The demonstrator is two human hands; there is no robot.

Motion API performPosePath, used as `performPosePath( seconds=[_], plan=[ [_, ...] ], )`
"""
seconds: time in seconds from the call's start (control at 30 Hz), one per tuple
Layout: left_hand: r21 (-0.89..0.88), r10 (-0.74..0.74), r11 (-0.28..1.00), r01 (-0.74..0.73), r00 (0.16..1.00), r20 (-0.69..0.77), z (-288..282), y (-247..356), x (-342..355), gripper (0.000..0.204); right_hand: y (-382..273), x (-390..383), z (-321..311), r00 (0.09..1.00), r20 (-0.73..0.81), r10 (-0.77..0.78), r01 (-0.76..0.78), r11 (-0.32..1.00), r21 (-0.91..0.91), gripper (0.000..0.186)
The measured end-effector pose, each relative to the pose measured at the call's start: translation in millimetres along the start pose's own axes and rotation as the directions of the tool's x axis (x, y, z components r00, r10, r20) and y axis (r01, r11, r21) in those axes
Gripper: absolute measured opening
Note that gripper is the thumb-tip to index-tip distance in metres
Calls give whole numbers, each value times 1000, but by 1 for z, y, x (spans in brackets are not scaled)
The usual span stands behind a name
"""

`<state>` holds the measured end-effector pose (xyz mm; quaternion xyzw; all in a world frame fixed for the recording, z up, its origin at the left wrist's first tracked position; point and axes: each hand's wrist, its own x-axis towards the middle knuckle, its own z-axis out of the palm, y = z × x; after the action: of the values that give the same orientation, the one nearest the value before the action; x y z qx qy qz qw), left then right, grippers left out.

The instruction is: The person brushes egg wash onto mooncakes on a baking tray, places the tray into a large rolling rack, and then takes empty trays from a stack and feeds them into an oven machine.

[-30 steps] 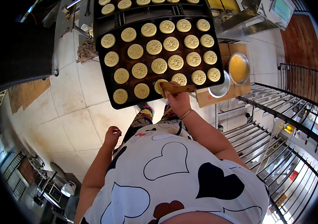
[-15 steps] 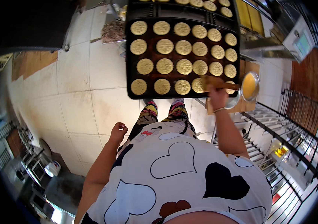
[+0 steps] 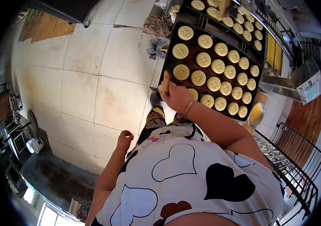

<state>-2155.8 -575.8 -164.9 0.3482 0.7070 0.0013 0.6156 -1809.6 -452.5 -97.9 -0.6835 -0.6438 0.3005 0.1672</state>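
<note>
1. Both hands are held well apart; the brush (image 3: 167,77) is clamped in the fingers of the right hand (image 3: 176,97), above the near left corner of the tray (image 3: 191,63); the left hand (image 3: 124,139) is held low over the floor (image 3: 81,90), left of the legs, with its fingers curled inward; how tightly it is closed cannot be told.

2. The brush's wooden handle is pointed toward the far side; its lower end is partly covered by the right hand, so whether a cake (image 3: 198,78) is touched by it cannot be told.

3. The tray is set aslant, with its near left corner beside the right hand; pale yellow round cakes with raised patterns are laid on it in rows; the nearest row is partly hidden at its left end by the hand.

4. More such cakes are borne by a second tray (image 3: 217,22), placed just beyond the first; a blurred tan object (image 3: 224,8) is seen over it, its kind unclear.

5. A metal bowl (image 3: 263,115) with yellow contents is placed near the right corner of the first tray; black railings (image 3: 298,181) are seen farther right.

6. A bracelet (image 3: 189,108) is worn on the right wrist; a white shirt (image 3: 173,162) printed with hearts is worn, with patterned leggings (image 3: 158,115) below.

7. Brown bristles (image 3: 158,25) are seen just left of the trays; a white bucket (image 3: 35,145) is placed at the left.
</note>
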Motion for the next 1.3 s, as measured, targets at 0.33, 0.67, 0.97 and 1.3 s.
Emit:
performPosePath(
  seconds=[0.33, 0.67, 0.97, 1.3],
  plan=[
    [-106, -35, 994, 30, 998, -51, 3, -3, -1, 26, 83, 182, -120, 937, -304, -172, 28, 904, -427, 23],
    [-24, -28, 999, 28, 1000, -12, 31, 26, -8, 25, 60, -25, -17, 988, -35, -147, 147, 989, 1, 28],
    [86, 52, 995, -56, 997, 53, 68, 68, -3, 26, 189, 23, -144, 908, -304, 288, -328, 940, -89, 28],
    [190, 14, 981, -30, 996, 86, 115, 75, -5, 27, 263, -120, -139, 967, -152, 205, -231, 957, -176, 27]
  ],
)
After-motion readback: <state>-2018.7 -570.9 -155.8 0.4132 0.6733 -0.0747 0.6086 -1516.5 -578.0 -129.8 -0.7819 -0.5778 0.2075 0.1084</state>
